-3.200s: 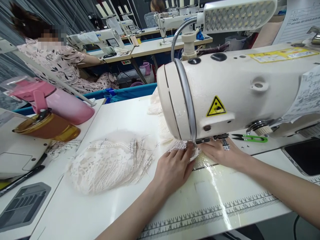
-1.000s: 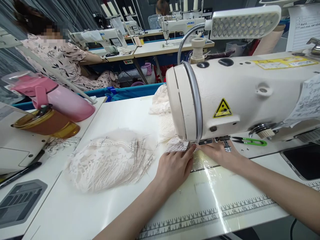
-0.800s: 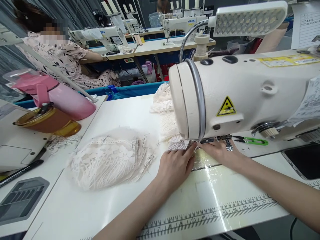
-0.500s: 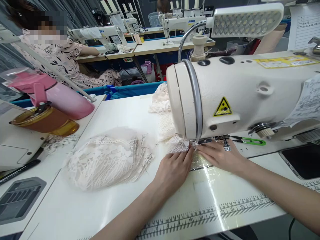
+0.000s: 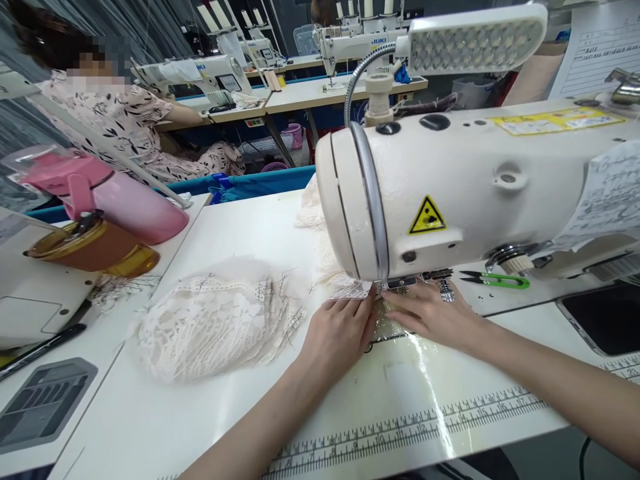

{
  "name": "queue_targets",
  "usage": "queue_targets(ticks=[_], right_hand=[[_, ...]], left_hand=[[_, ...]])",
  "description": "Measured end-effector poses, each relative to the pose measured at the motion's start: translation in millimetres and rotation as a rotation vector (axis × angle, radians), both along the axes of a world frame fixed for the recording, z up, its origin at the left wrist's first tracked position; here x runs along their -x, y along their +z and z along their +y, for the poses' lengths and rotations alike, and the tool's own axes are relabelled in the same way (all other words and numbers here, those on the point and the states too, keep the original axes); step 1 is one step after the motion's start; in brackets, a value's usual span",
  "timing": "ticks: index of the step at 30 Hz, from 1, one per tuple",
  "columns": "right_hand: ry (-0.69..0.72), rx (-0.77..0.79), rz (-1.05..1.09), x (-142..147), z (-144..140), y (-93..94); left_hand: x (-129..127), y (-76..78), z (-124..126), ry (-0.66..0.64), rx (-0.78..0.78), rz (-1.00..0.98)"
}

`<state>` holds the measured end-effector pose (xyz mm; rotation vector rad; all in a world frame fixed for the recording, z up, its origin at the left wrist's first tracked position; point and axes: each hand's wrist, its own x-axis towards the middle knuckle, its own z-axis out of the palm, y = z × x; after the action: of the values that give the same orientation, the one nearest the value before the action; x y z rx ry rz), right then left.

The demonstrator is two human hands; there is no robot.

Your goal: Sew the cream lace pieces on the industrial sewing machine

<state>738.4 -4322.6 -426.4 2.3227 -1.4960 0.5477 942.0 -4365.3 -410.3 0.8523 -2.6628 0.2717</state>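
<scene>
The white sewing machine (image 5: 450, 193) stands over a piece of off-white lace fabric (image 5: 350, 289), whose near edge lies at the presser foot. My left hand (image 5: 340, 327) is closed on that edge just left of the needle area, fingers together and bent over the lace. On the other side, my right hand (image 5: 433, 310) reaches in under the machine head with fingers stretched out, fingertips close to the presser foot and the shiny plate (image 5: 393, 327). The needle tip and the fabric under the foot are hidden. A separate lace pile (image 5: 205, 327) lies to the left.
Green thread snips (image 5: 500, 280) and a phone (image 5: 605, 317) lie at right. At left stand a pink bottle (image 5: 135, 200) and an amber cup (image 5: 100, 247). A ruler strip (image 5: 400, 437) runs along the front edge. Beyond, a person (image 5: 110, 120) sits by other machines.
The whole view has shifted slightly, so the machine appears a little further left. Both hands stay at the presser foot, and the left one sits slightly nearer the front edge of the lace.
</scene>
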Motion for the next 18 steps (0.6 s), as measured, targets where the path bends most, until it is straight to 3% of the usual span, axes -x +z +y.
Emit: queue_targets(ticks=[18], right_hand=[[-0.026,0.021,0.084,-2.8,-1.1,9.4]], left_hand=[[0.4,-1.3,-2.1,0.024,0.020,-0.007]])
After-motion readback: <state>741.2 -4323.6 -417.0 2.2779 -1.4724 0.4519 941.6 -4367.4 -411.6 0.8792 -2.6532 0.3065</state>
